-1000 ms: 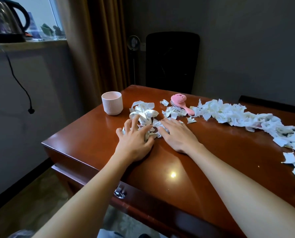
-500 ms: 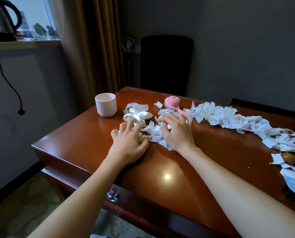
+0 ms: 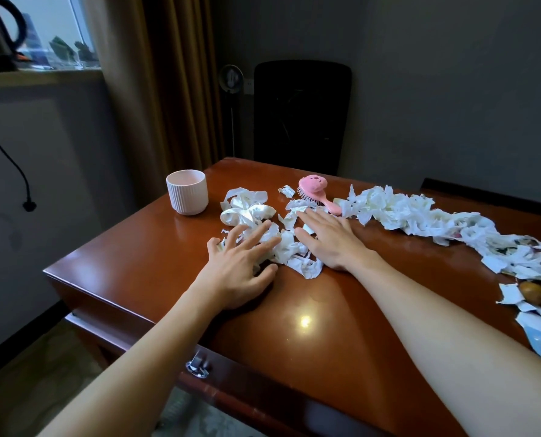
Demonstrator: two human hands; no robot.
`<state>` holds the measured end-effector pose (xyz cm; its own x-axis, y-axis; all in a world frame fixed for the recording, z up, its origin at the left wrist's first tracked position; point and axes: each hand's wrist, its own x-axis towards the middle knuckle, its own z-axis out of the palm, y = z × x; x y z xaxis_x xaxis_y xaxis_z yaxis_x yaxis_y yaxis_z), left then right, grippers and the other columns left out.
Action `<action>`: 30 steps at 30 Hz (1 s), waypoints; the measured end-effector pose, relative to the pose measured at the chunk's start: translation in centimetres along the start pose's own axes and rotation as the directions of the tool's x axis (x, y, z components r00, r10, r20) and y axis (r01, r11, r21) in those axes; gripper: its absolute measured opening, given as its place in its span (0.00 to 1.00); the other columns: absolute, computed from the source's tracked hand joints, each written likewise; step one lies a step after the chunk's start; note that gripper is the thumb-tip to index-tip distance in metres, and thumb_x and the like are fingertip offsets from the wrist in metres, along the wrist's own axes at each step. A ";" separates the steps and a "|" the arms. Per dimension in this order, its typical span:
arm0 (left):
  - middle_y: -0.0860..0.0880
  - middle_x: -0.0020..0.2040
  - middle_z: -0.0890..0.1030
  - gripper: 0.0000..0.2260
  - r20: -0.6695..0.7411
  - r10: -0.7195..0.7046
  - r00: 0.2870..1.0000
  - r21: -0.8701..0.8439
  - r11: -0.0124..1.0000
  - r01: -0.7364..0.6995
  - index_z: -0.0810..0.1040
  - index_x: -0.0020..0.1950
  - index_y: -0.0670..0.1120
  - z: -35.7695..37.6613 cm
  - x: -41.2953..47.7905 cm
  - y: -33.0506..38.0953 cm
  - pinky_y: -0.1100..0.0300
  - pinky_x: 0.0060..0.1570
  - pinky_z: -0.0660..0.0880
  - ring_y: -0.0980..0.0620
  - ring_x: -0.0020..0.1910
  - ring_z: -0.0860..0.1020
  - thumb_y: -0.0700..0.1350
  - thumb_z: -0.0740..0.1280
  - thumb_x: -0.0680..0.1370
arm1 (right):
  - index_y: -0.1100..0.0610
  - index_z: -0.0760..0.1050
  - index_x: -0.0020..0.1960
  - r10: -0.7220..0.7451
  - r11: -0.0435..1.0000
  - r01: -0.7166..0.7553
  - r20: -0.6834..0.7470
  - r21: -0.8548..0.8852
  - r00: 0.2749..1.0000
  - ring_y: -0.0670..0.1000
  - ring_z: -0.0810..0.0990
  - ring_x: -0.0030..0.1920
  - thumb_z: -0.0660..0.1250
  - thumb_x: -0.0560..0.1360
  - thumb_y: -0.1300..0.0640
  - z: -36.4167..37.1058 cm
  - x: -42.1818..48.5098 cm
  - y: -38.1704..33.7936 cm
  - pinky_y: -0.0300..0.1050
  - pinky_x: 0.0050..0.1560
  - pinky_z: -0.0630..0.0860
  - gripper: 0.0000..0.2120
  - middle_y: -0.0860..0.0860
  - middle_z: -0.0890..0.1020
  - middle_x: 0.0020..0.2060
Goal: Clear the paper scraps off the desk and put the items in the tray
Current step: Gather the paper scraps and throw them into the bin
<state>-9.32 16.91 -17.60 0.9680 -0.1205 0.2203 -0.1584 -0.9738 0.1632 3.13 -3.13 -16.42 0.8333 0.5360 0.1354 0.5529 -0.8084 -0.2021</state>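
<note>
Left grip: palm down on the bench, fingers spread and straight, tips lying on the near pile of paper scraps. It holds nothing. Right grip: flat, palm down, fingers straight, resting on the same pile from its right side, nothing grasped. Both forearms reach in from the near edge. The pile sits between the two grips. A longer trail of scraps runs off to the right. Pink hairbrush lies just beyond the right fingertips. Ribbed cup stands to the left.
</note>
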 end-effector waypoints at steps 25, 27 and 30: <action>0.59 0.73 0.66 0.23 -0.048 -0.050 0.998 -0.057 0.997 0.047 0.72 0.66 0.60 -0.2 0.0 0.3 0.43 0.67 0.54 0.48 0.73 0.58 0.65 0.51 0.76 | 0.48 0.63 0.76 -0.061 0.988 0.072 -0.084 0.140 0.995 0.48 0.61 0.75 0.51 0.83 0.42 0.0 -1.3 -0.2 0.52 0.74 0.53 0.24 0.46 0.68 0.74; 0.59 0.71 0.68 0.21 -0.062 -0.059 0.996 -0.074 0.996 0.054 0.73 0.62 0.58 -0.2 0.0 0.3 0.44 0.66 0.55 0.48 0.71 0.60 0.65 0.52 0.76 | 0.50 0.70 0.71 -0.055 0.991 0.069 -0.120 0.114 0.991 0.50 0.68 0.69 0.52 0.82 0.42 0.0 -1.5 -0.2 0.53 0.71 0.61 0.22 0.47 0.74 0.68; 0.58 0.67 0.71 0.18 -0.089 -0.072 0.993 -0.107 0.992 0.063 0.72 0.56 0.56 -0.4 -0.2 0.4 0.46 0.64 0.57 0.49 0.68 0.63 0.64 0.53 0.76 | 0.52 0.75 0.58 -0.048 0.991 0.069 -0.181 0.111 0.982 0.51 0.73 0.58 0.54 0.82 0.45 0.0 -2.3 -0.4 0.53 0.63 0.68 0.16 0.46 0.78 0.56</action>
<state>-9.67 16.61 -17.16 0.9557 -0.0319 0.2927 -0.1172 -0.9532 0.2788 1.02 -4.06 -16.65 0.7915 0.5218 0.3180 0.6060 -0.7373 -0.2984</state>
